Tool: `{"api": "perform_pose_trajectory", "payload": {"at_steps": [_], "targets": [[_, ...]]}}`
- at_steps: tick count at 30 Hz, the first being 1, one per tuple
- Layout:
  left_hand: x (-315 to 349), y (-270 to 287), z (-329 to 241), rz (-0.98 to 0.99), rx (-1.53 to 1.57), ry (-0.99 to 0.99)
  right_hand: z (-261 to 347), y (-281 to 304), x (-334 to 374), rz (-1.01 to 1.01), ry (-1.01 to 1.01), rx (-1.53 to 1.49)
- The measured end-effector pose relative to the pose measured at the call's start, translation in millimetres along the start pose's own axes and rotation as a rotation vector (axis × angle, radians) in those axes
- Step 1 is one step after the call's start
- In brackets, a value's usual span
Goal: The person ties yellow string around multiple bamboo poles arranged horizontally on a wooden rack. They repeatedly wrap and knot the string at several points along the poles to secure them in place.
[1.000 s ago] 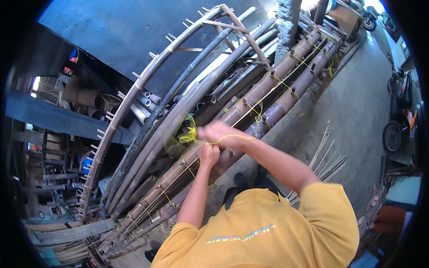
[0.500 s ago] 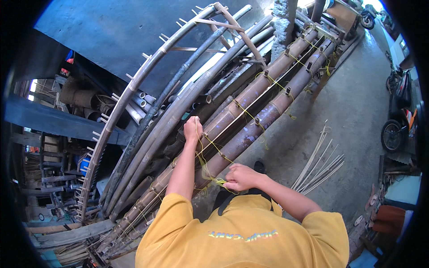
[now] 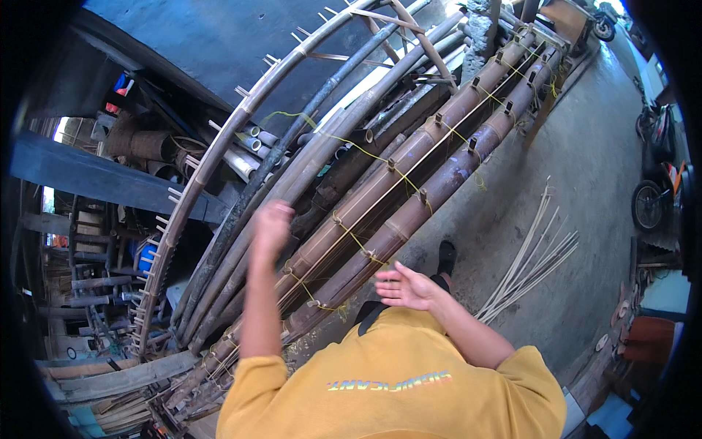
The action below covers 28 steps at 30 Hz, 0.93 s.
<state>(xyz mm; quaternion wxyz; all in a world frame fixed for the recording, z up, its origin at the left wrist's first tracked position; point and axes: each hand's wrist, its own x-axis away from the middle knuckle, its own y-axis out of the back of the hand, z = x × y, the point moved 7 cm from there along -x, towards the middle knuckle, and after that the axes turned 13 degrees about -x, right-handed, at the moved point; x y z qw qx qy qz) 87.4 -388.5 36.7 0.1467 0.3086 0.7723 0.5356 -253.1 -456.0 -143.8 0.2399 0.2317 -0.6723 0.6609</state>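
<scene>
Two thick brown bamboo poles run diagonally side by side, the far pole (image 3: 415,148) and the near pole (image 3: 401,223). Short dark pegs (image 3: 423,195) stand along both, and yellow cord (image 3: 353,235) crosses between them. My left hand (image 3: 272,224) is raised beyond the far pole, smeared by motion, so its fingers cannot be made out. Open and empty, my right hand (image 3: 412,288) hovers by the near pole with its fingers stretched out. A loose yellow strand (image 3: 352,141) arcs leftward from a peg on the far pole over the stacked poles.
Long grey poles (image 3: 311,157) are stacked beyond the bamboo, with a curved pegged bamboo frame (image 3: 191,175) over them. Thin split sticks (image 3: 528,269) lie on the concrete floor at right. A motorcycle (image 3: 649,203) stands at the far right.
My left hand has moved left from the far pole. My right hand has let go of the yellow cord and opened. A loose strand now arcs over the stacked poles.
</scene>
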Motion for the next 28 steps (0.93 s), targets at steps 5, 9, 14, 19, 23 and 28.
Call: {"api": "perform_pose_trajectory", "payload": {"at_steps": [5,9,14,19,23,28], "targets": [[93,-119,-40,-0.049,-0.034,-0.044,3,-125,-20,0.037,0.979,0.209],[92,-134,-32,-0.240,0.063,-0.050,-39,-242,-40,0.472,0.775,1.865],[84,-124,-33,-0.197,0.156,-0.105,56,-234,-116,0.145,0.776,2.073],[89,-139,6,-0.251,-0.002,-0.036,2,-243,7,0.794,0.290,1.475],[82,-124,-23,-0.183,0.140,-0.052,-23,-102,9,0.880,0.912,1.858],[67,-63,-69,-0.222,0.472,-0.017,-9,-134,15,0.599,0.440,1.818]]}}
